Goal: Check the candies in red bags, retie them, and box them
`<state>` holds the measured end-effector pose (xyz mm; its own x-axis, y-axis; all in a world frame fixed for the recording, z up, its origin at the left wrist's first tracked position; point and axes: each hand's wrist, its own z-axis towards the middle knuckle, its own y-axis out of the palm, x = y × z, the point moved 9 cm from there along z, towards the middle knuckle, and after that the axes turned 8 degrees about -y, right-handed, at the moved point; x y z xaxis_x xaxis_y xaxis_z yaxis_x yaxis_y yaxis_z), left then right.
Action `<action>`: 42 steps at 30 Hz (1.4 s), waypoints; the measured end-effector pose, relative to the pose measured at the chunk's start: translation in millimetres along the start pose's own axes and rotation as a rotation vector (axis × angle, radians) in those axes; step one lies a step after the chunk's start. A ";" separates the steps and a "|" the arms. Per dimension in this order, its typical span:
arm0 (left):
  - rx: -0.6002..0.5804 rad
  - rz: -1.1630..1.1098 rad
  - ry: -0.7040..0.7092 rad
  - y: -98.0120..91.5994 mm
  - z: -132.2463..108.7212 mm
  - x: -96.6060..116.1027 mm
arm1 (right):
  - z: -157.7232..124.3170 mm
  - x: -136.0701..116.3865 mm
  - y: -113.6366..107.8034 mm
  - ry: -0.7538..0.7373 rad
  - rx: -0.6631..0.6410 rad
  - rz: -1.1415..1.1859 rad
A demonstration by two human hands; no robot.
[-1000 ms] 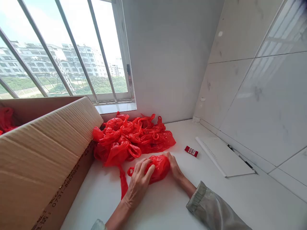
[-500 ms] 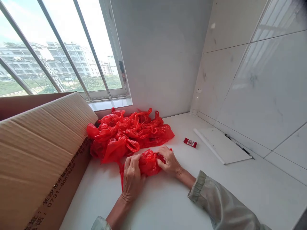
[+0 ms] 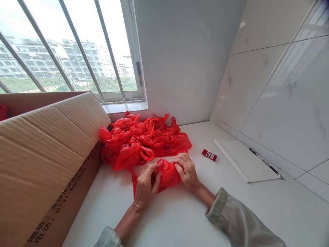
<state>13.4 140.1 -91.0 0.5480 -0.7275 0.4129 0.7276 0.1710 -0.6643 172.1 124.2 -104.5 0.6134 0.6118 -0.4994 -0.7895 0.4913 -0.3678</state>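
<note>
A crumpled red plastic bag [image 3: 168, 173] lies on the white tabletop [image 3: 164, 219] between my two hands. My left hand [image 3: 146, 185] is bent round its left side, with thumb and fingers curled on the plastic. From the right, my right hand [image 3: 187, 171] presses its curled fingers onto the bag's other side. Just beyond them spreads a heap of red plastic bags [image 3: 144, 137], with looped handles and knotted ends sticking up. A red strip of plastic hangs at the left of my left hand. What is inside the bag, if anything, is hidden.
On the left stands a large cardboard box [image 3: 51, 137] with its flap raised; something red [image 3: 3, 111] shows inside. To the right lie a small red packet [image 3: 209, 155], a white notepad [image 3: 246, 161] and a black pen [image 3: 267, 164] along the tiled wall. A barred window [image 3: 102, 51] is behind.
The view has shifted, moving the scene slightly right. My left hand's thumb and fingers have moved apart into a pinching shape on the bag, while my right hand stays on its other side.
</note>
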 end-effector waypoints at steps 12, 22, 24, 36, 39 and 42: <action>-0.024 0.054 0.039 13.1 -3.1 -7.9 | -1.3 -6.9 12.5 -0.073 -0.108 -0.008; 0.177 -0.008 -0.122 -14.2 1.5 -19.7 | -5.4 13.5 0.7 0.068 0.070 -0.074; 0.251 -0.029 -0.194 -22.1 1.2 -27.1 | -8.5 21.4 -9.0 0.127 0.155 -0.085; 0.348 0.037 -0.008 -31.2 -10.3 1.9 | -8.7 1.6 -8.7 0.003 0.061 -0.096; 0.232 0.173 0.097 -16.1 -9.4 19.1 | -9.2 -15.9 5.3 -0.137 -0.033 -0.231; 0.168 0.143 0.063 -8.4 -5.9 12.9 | -10.2 -16.2 10.1 -0.134 -0.050 -0.222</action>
<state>11.9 125.3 -83.8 0.6279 -0.7266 0.2788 0.7054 0.3801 -0.5982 154.0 113.0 -108.1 0.7664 0.5707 -0.2948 -0.6331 0.5938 -0.4965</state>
